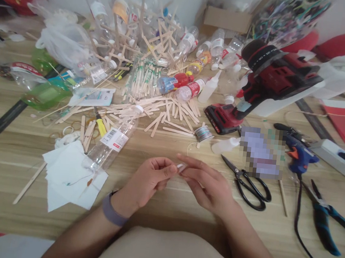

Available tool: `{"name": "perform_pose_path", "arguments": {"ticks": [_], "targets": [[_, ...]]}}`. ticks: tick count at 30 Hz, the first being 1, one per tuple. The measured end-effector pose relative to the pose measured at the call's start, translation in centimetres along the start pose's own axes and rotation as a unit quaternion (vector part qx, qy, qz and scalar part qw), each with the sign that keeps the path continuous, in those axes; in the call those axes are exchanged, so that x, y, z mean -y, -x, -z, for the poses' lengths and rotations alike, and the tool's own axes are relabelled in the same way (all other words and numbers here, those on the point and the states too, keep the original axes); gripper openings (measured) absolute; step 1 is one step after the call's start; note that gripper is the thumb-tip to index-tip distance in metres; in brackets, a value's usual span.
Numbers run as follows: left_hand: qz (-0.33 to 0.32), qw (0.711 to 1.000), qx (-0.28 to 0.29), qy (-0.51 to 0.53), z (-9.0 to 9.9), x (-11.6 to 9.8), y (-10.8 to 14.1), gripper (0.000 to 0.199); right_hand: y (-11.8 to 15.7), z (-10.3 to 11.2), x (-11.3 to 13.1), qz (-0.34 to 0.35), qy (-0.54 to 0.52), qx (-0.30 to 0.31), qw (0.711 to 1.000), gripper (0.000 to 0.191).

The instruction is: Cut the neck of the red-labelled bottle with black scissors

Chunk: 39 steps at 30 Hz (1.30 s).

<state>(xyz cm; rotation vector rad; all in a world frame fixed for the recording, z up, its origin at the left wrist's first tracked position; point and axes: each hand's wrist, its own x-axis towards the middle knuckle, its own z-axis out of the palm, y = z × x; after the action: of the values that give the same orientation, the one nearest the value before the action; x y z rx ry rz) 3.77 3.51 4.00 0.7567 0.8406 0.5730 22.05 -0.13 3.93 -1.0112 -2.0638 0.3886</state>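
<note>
The left hand [150, 180] has its grip nearly closed, thumb and forefinger pinched together on one end of a small, pale, translucent piece [181, 167]. The right hand [208, 184] meets it from the other side, its grip partly closed, with the fingers bent loosely and the fingertips touching or just beside that same piece; whether they press on it is hard to tell. The piece lies between the two sets of fingertips, above the near part of the wooden counter [158, 146], and is too small and blurred to name. A thin pale strand [190, 146] curves up just behind the right fingers, towards a spool of thread [203, 134] on its side. Black-handled scissors [247, 184] lie open to the right of the right hand. To the left of the left hand, a clear plastic bottle [114, 139] lies tilted across the counter, its base by some white paper sheets [65, 175]. Loose wooden sticks [174, 112] are scattered beyond both hands.
</note>
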Motion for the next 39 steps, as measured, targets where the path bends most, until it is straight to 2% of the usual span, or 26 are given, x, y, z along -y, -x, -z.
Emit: {"name": "perform_pose_path", "arguments": {"ticks": [4,8,13,16,21,27,30,33,37,39], "targets": [[-0.031,0.995,-0.041,-0.082,-0.1,0.2,0.0,0.035,0.2,-0.5,0.1,0.021,0.056,-0.007,0.998,0.022],[-0.073,0.974,-0.071,-0.205,-0.2,0.3,0.2,0.028,0.5,-1.0,0.0,0.012,0.075,-0.042,0.996,0.022],[-0.064,0.959,-0.030,-0.276,-0.3,0.1,0.6,0.030,0.8,-1.3,0.1,-0.041,0.119,-0.062,0.990,0.018],[-0.070,0.949,0.002,-0.307,-0.1,-0.5,0.7,0.032,0.8,-1.1,0.1,-0.072,0.101,-0.058,0.991,0.018],[-0.090,0.928,0.023,-0.360,0.8,-1.2,0.7,0.029,0.8,-0.9,-0.1,-0.047,0.073,-0.038,0.995,0.021],[-0.116,0.896,0.048,-0.425,1.2,-1.5,0.9,0.026,0.9,-1.0,-0.3,-0.060,0.074,-0.021,0.995,0.021],[-0.155,0.864,0.027,-0.478,1.1,-1.6,1.1,0.024,0.9,-1.1,-0.4,-0.028,0.071,-0.020,0.997,0.022],[-0.183,0.811,0.000,-0.556,0.8,-1.4,1.3,0.022,1.0,-1.2,-0.5,-0.017,0.090,-0.002,0.996,0.023],[-0.174,0.721,-0.038,-0.669,0.2,-1.1,1.3,0.023,1.1,-1.5,-0.7,-0.012,0.117,0.036,0.992,0.024],[-0.157,0.710,-0.048,-0.685,-0.1,-1.1,1.3,0.023,1.1,-1.6,-0.7,-0.014,0.140,0.046,0.989,0.025]]}}
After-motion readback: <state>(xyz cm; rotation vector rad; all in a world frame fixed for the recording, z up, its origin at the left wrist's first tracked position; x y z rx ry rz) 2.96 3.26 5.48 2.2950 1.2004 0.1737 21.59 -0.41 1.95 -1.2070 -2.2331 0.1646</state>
